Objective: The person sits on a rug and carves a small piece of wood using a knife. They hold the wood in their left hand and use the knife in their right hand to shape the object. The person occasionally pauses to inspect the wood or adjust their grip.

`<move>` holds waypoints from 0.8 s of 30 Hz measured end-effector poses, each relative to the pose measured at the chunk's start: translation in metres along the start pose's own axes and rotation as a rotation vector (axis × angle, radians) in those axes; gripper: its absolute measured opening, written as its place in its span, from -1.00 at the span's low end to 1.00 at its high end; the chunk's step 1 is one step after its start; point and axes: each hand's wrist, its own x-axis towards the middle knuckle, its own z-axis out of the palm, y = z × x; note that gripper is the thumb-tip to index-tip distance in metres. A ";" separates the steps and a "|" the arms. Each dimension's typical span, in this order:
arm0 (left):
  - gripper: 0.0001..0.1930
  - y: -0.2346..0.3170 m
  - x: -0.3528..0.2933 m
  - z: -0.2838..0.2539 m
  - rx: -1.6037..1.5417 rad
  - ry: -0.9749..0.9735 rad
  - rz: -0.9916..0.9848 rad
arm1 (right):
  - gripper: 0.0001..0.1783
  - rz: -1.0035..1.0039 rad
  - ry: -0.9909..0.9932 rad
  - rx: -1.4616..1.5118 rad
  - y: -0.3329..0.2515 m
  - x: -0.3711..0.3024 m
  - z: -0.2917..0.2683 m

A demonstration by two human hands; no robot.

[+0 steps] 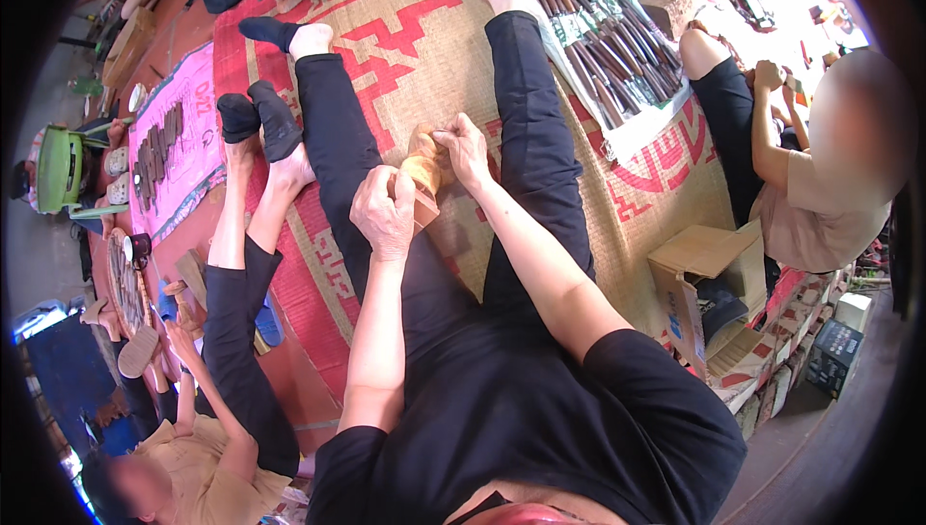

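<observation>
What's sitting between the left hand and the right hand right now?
In the head view, a tan carved piece lies between the left hand and the right hand; both hands appear to touch it.

Bright daylight, strongest upper right, washing out the woven mat [429,62] there. Fisheye bends edges, black vignette at rim. Faces blurred on right co-worker [810,192] and left co-worker [207,453].

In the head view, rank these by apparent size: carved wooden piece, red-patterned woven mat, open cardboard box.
Largest to smallest:
1. Red-patterned woven mat
2. Open cardboard box
3. Carved wooden piece, partly hidden
</observation>
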 end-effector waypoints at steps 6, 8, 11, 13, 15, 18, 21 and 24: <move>-0.85 -0.001 0.003 -0.002 -0.026 -0.038 -0.015 | -0.74 0.185 0.207 0.230 0.016 0.031 0.019; -0.84 -0.005 0.000 -0.002 -0.030 -0.050 0.005 | -0.78 0.258 0.161 0.378 0.028 0.033 0.006; -0.82 -0.005 0.004 -0.001 -0.047 0.004 -0.087 | -0.81 0.021 0.054 0.300 0.048 0.037 -0.001; -0.83 -0.006 0.008 -0.001 -0.063 -0.037 -0.132 | -0.82 -0.125 -0.018 0.277 0.047 0.024 0.005; -0.83 -0.007 0.006 -0.001 -0.034 -0.033 -0.086 | -0.80 0.157 -0.078 0.424 0.015 0.001 0.005; -0.82 0.002 0.008 0.004 -0.008 -0.001 -0.028 | -0.80 -0.001 0.038 0.106 0.018 0.009 0.005; -0.82 0.006 0.015 0.000 -0.025 -0.050 -0.200 | -0.80 -0.105 0.193 -0.029 0.037 0.028 0.014; -0.82 -0.003 0.010 0.001 -0.056 -0.028 -0.059 | -0.81 0.308 0.213 0.568 0.033 0.031 0.009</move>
